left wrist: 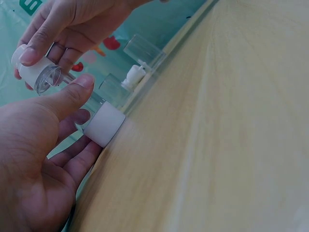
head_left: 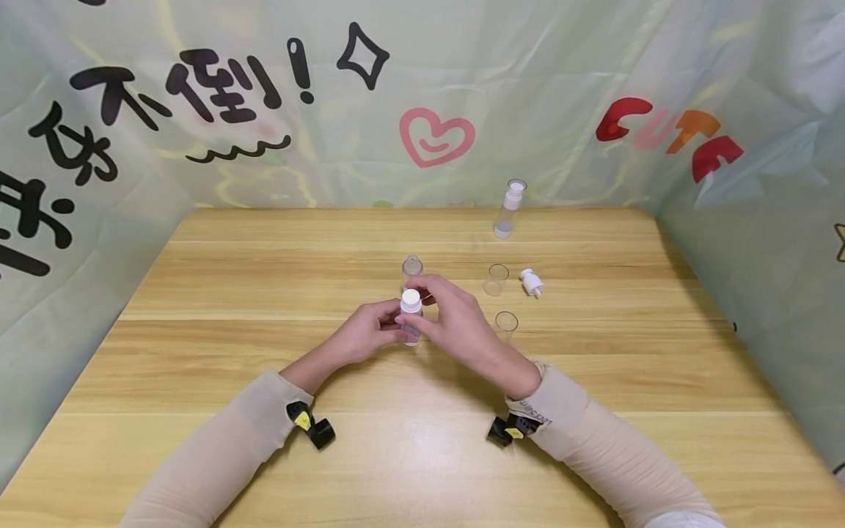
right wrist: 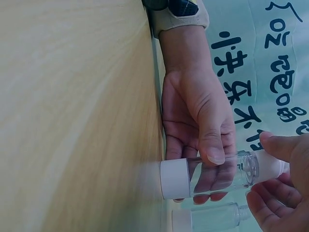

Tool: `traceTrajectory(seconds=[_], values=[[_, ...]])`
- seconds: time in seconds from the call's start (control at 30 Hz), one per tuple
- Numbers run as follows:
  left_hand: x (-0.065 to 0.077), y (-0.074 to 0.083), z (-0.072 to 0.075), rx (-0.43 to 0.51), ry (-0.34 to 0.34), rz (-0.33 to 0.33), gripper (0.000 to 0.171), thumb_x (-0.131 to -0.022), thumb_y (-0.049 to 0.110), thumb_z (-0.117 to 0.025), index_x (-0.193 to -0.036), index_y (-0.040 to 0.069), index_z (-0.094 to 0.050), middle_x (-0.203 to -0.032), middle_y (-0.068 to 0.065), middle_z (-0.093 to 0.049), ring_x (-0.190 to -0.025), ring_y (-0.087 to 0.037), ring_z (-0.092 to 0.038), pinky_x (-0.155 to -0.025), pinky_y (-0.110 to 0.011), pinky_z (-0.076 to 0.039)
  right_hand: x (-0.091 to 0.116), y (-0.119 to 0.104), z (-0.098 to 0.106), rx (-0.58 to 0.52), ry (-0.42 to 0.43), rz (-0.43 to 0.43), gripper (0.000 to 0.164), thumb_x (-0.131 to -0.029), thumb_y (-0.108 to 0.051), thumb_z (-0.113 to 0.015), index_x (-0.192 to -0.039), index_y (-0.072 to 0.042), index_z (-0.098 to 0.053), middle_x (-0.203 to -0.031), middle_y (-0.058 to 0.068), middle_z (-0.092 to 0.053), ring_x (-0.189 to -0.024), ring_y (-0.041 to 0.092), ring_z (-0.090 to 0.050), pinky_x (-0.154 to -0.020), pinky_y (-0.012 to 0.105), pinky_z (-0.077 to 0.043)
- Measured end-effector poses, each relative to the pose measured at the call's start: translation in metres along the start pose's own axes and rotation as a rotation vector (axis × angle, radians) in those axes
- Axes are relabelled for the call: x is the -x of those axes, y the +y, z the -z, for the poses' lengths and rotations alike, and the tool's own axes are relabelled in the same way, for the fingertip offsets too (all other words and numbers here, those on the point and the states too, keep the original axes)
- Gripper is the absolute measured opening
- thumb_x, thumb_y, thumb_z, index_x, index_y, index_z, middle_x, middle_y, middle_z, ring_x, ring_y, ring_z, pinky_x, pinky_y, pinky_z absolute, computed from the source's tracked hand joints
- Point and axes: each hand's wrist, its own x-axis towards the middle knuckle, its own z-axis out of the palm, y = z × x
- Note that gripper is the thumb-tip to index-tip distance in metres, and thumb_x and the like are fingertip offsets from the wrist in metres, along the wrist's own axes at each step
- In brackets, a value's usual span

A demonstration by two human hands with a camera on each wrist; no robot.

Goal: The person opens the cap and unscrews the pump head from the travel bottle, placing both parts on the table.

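Note:
My left hand (head_left: 363,336) grips a small clear bottle (right wrist: 195,176) with a white base, its thumb across the side and its fingers behind. The bottle stands upright, close over the table. From the other side, my right hand (head_left: 457,323) pinches a white pump top (left wrist: 31,67) between thumb and fingers at the bottle's mouth. A clear collar shows under the pump top, and in the left wrist view it looks tilted against the bottle. Just behind the hands stands a second clear bottle (right wrist: 212,220) with a white base, partly hidden by the right fingers.
To the right are two clear caps (head_left: 496,281) (head_left: 506,323), the nearer partly hidden by the right forearm. A loose white pump top (head_left: 531,282) lies beside the farther one. An assembled bottle (head_left: 508,213) stands near the table's back edge, before a printed curtain (head_left: 541,110).

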Motion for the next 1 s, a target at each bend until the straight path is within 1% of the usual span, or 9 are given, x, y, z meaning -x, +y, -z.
traceTrajectory(seconds=[0.2, 0.3, 0.47, 0.57, 0.77, 0.83, 1.0], values=[[0.001, 0.002, 0.0, 0.005, 0.001, 0.012, 0.036, -0.087, 0.014, -0.076, -0.12, 0.005, -0.066, -0.112, -0.009, -0.07, -0.1, -0.019, -0.067, -0.086, -0.026, -0.055, -0.001, 0.002, 0.0, -0.022, -0.006, 0.009, 0.038, -0.083, -0.022, -0.08, -0.114, -0.009, -0.062, -0.106, -0.001, -0.066, -0.096, 0.013, -0.063, -0.085, 0.031, -0.056], [0.001, 0.003, -0.001, 0.008, 0.003, 0.022, 0.036, -0.087, 0.01, -0.076, -0.12, 0.003, -0.065, -0.113, -0.011, -0.069, -0.102, -0.022, -0.067, -0.087, -0.026, -0.055, -0.003, 0.004, 0.001, -0.067, -0.025, -0.004, 0.036, -0.083, -0.02, -0.08, -0.112, -0.009, -0.063, -0.104, -0.002, -0.067, -0.095, 0.013, -0.063, -0.085, 0.031, -0.056], [0.0, 0.003, -0.002, 0.043, 0.001, 0.032, 0.038, -0.087, 0.006, -0.075, -0.122, 0.0, -0.062, -0.116, -0.016, -0.068, -0.106, -0.026, -0.066, -0.088, -0.026, -0.055, -0.005, 0.007, 0.005, -0.147, -0.079, -0.047, 0.031, -0.083, -0.018, -0.08, -0.11, -0.011, -0.066, -0.103, -0.004, -0.068, -0.094, 0.012, -0.064, -0.087, 0.03, -0.055], [0.0, 0.003, -0.002, 0.048, 0.0, 0.031, 0.04, -0.087, 0.008, -0.076, -0.123, 0.001, -0.062, -0.117, -0.015, -0.067, -0.106, -0.025, -0.066, -0.088, -0.025, -0.054, -0.007, 0.01, 0.007, -0.192, -0.113, -0.068, 0.031, -0.084, -0.017, -0.079, -0.112, -0.009, -0.067, -0.104, -0.004, -0.069, -0.095, 0.013, -0.065, -0.088, 0.031, -0.055], [0.001, 0.001, 0.0, 0.032, -0.005, 0.017, 0.039, -0.087, 0.015, -0.077, -0.122, 0.004, -0.064, -0.115, -0.011, -0.069, -0.105, -0.022, -0.066, -0.089, -0.026, -0.054, -0.009, 0.014, 0.011, -0.274, -0.162, -0.078, 0.034, -0.085, -0.015, -0.078, -0.115, -0.004, -0.067, -0.106, 0.0, -0.07, -0.096, 0.015, -0.067, -0.09, 0.037, -0.055], [0.001, 0.001, 0.001, 0.025, -0.006, 0.015, 0.039, -0.087, 0.017, -0.077, -0.122, 0.004, -0.064, -0.115, -0.011, -0.068, -0.105, -0.021, -0.066, -0.089, -0.026, -0.054, -0.009, 0.015, 0.012, -0.285, -0.172, -0.079, 0.034, -0.085, -0.015, -0.078, -0.116, -0.005, -0.067, -0.106, 0.0, -0.07, -0.097, 0.015, -0.067, -0.09, 0.037, -0.055], [0.001, 0.001, 0.001, 0.018, -0.007, 0.013, 0.041, -0.086, 0.017, -0.077, -0.123, 0.004, -0.064, -0.117, -0.011, -0.068, -0.106, -0.021, -0.066, -0.089, -0.025, -0.054, -0.009, 0.018, 0.015, -0.295, -0.191, -0.082, 0.035, -0.085, -0.02, -0.078, -0.118, -0.011, -0.068, -0.108, -0.002, -0.07, -0.099, 0.013, -0.066, -0.09, 0.035, -0.055]])
